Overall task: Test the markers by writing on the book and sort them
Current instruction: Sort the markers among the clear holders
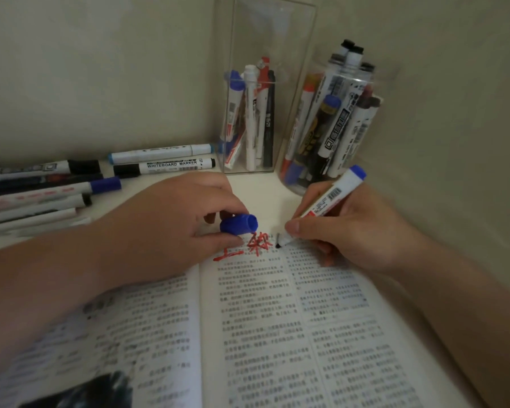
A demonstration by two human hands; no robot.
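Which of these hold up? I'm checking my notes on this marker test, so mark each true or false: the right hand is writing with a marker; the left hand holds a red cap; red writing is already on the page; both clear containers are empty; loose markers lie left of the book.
1. The right hand holds the marker tip-down on the book: true.
2. The left hand holds a red cap: false, the cap is blue.
3. Red writing is on the page: true.
4. Both containers are empty: false, the square container and the round container hold markers.
5. Loose markers lie left of the book: true.
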